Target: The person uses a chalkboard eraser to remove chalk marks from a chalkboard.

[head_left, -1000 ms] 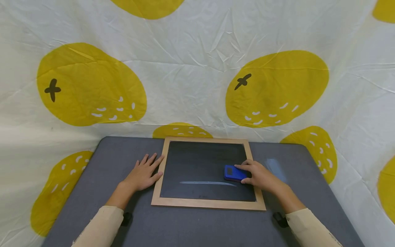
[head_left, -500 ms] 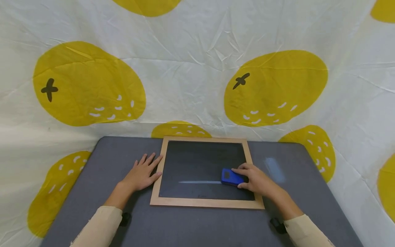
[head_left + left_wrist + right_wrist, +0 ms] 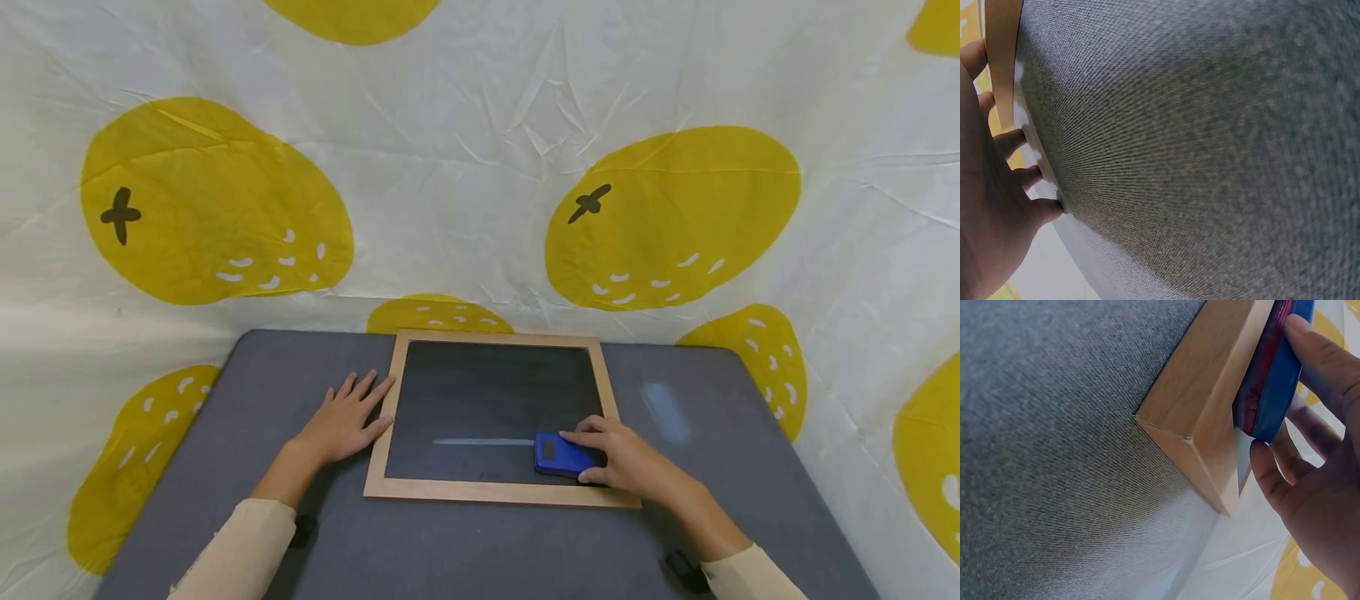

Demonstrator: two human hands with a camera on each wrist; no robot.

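Observation:
A small blackboard (image 3: 487,392) in a pale wooden frame (image 3: 495,492) lies on the grey table. One thin whitish chalk line (image 3: 480,442) runs across its lower part. My right hand (image 3: 626,454) pinches a blue board eraser (image 3: 558,454) between thumb and fingers, over the lower right of the board, at the right end of that line. In the right wrist view the eraser (image 3: 1282,375) shows a dark and red felt layer under its blue back. With fingers spread, my left hand (image 3: 341,427) rests on the table, its thumb and index fingertip touching the frame's left side.
The grey cloth-covered table (image 3: 480,550) extends around the board. A pale chalky smear (image 3: 667,412) marks it on the right. Behind hangs a white curtain (image 3: 450,167) with yellow fruit prints, close to the table's back edge.
My right hand has moved the eraser down and slightly left across the board. The right end of the chalk line, visible a second ago, is now covered or gone. My left hand stays put.

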